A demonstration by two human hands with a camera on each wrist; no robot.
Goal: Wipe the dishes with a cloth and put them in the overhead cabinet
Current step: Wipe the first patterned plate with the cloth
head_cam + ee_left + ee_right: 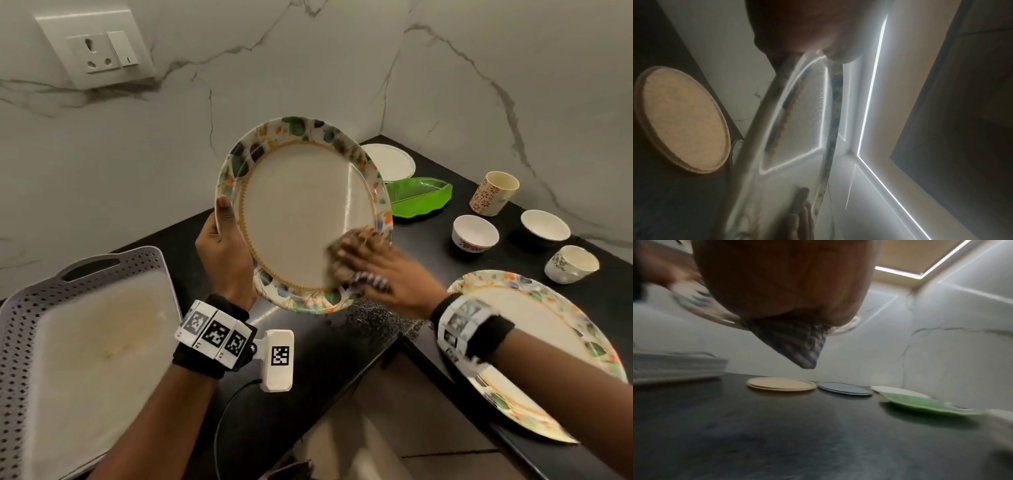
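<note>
Wiping is under way on the large round plate with the multicoloured floral rim [301, 212], which is held tilted up off the black tabletop [342, 342], face toward the person, likely so its whole inner surface can be reached. The left hand [226, 253] grips the rim at about 9 o'clock, thumb over the front edge and fingers curled behind, which steadies the plate against the push of the wiping. The right hand [373, 270] lies with fingers fairly straight, pressing a blue-and-white striped cloth [368, 279] against the plate at about 5 o'clock; the hand is blurred, so it seems to be moving. In the right wrist view a corner of the cloth hangs free below the palm.

A second floral-rimmed plate [534, 342] lies flat at 4 o'clock from the held one, partly under the right forearm, probably waiting its turn. Toward 2 o'clock lie a green leaf-shaped plastic dish [421, 197] and a small white plate [390, 161]; farther toward 3 o'clock stand a patterned cup [493, 193] and three small bowls [474, 234]. A grey perforated tray [85, 342] lies at 8 o'clock. No overhead cabinet shows in the head view, so putting away is not yet begun.
</note>
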